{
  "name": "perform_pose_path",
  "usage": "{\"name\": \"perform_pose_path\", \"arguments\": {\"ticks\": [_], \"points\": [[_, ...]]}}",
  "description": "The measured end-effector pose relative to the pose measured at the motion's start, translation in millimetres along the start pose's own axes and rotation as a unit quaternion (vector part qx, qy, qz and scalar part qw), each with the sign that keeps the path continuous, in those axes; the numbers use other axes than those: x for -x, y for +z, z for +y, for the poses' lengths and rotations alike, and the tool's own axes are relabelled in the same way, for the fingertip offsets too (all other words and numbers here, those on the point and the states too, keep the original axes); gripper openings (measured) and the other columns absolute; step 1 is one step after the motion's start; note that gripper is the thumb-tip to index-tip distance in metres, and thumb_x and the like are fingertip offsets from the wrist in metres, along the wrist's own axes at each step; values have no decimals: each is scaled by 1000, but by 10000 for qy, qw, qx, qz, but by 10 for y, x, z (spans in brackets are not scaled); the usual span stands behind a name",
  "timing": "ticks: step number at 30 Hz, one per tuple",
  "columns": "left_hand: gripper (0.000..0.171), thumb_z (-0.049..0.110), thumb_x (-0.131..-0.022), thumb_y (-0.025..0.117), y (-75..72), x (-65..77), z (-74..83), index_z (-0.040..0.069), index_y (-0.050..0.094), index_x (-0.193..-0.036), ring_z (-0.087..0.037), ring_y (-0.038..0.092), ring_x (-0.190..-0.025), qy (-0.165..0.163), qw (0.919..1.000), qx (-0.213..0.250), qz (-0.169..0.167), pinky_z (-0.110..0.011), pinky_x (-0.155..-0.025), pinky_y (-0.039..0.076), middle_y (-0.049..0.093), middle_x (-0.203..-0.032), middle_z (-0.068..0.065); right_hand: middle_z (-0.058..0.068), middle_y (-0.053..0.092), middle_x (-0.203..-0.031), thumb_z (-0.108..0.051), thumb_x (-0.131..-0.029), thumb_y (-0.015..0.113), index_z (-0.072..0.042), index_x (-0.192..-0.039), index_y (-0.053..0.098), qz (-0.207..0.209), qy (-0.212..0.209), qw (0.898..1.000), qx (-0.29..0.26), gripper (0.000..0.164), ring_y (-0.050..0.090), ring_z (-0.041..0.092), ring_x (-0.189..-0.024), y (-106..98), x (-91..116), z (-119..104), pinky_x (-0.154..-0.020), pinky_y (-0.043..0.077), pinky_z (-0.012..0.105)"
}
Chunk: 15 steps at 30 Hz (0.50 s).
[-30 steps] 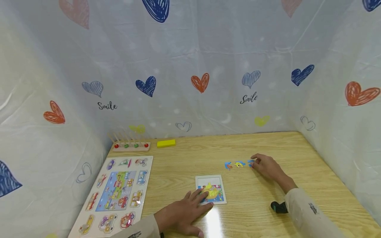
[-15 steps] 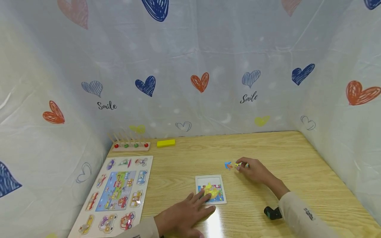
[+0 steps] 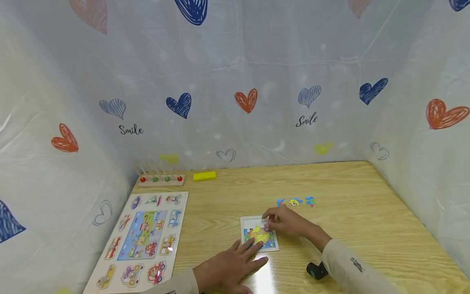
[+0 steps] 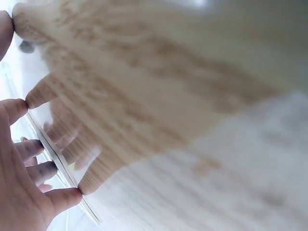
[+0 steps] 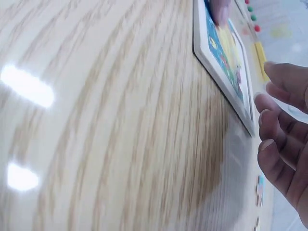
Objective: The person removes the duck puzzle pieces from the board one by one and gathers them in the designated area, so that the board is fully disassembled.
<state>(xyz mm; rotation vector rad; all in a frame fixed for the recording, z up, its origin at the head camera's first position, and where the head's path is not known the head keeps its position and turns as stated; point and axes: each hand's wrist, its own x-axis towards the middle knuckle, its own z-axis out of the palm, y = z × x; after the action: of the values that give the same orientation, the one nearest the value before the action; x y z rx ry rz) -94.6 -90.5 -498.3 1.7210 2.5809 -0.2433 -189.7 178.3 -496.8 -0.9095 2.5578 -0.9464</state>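
A small white-framed jigsaw puzzle (image 3: 253, 223) lies on the table, its lower part filled with pieces showing a yellow figure and its upper part bare white. My left hand (image 3: 235, 261) rests with spread fingers on its lower left; in the left wrist view its fingertips (image 4: 67, 197) touch down along the frame edge. Over the puzzle's upper right corner is my right hand (image 3: 288, 221), fingers loosely bent. The right wrist view shows thumb and fingers (image 5: 272, 159) apart, with nothing seen between them. Behind it lie three loose jigsaw pieces (image 3: 295, 202) in a row, the leftmost partly covered.
On the left lies a large knob puzzle board (image 3: 123, 241) with vehicle pictures. Behind it stand a peg rack (image 3: 161, 183) with red and green beads and a yellow block (image 3: 204, 176). A black device (image 3: 316, 270) hangs at my right wrist. A heart-printed curtain (image 3: 213, 134) encloses the table.
My right hand has moved left and nearer, from the rightmost loose piece past the middle one to the framed puzzle. The three loose pieces remain in their row. My left hand has barely shifted.
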Motion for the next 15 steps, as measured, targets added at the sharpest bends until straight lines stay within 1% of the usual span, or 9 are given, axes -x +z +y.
{"name": "perform_pose_path", "arguments": {"ticks": [3,4,7,11,15], "points": [[78,71,-99,29,3,9,-5,22,28,-160,-36,32,-149,20,9999,156,-42,-52,-108,45,27,-164,-16,-10,64,-94,-29,-97,67,-12,-121,68,-199,-31,9997,-158,29,56,3,-80,48,-54,-56,-84,52,33],[78,70,-100,29,5,9,-6,22,27,-160,-36,32,-149,26,9998,212,-56,-52,-108,44,26,-165,-16,-9,64,-94,-27,-97,68,-12,-120,68,-262,-29,9994,-228,28,57,3,-80,61,-71,-69,-75,51,28],[78,70,-100,28,13,5,-8,22,25,-161,-37,30,-150,33,9993,359,-80,-53,-108,44,24,-165,-16,-7,64,-91,-22,-96,70,-11,-120,69,-382,-77,9988,-290,26,57,5,-79,89,-116,-106,-73,49,23],[79,71,-99,28,25,7,-11,21,26,-161,-37,30,-150,33,9994,340,-45,-53,-108,44,24,-166,-16,-8,64,-93,-21,-95,71,-12,-121,69,-548,-150,9984,-72,27,56,3,-79,118,-171,-137,-73,49,23],[80,72,-98,28,15,4,-15,21,25,-161,-38,27,-151,60,9998,208,-42,-49,-110,43,22,-166,-16,-8,62,-95,-21,-95,71,-13,-124,69,-679,-178,9975,110,30,55,1,-78,130,-208,-158,-73,49,22]]}}
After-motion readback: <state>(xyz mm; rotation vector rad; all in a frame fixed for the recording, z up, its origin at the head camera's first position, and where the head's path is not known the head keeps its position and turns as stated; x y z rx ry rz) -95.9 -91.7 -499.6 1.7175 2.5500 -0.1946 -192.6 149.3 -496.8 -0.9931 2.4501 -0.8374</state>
